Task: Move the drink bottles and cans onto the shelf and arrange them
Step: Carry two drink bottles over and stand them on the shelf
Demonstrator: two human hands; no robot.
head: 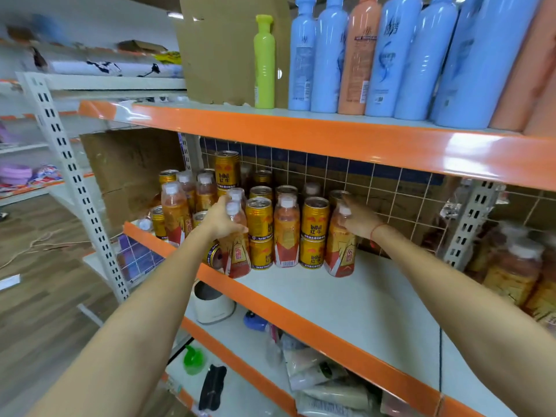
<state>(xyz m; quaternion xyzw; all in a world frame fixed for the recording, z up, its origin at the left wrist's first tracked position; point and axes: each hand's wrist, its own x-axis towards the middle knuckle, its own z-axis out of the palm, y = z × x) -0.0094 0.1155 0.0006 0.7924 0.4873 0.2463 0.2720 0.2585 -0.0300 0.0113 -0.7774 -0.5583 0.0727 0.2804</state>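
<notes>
A: So, how far along is it?

B: Mostly done, I'd judge. The middle shelf (346, 296) carries the cluster of bottles and stacked gold cans (314, 233) toward its back-left corner; its right half is bare.

A: And the hands?

B: The left hand (224, 219) grips a front-edge bottle (237, 251). The right hand (359, 221) wraps the rightmost bottle (340, 251). Only straightening the rows seems left.

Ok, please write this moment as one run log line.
left hand: grips front bottle | right hand: grips right bottle | both bottles: on middle shelf
</notes>
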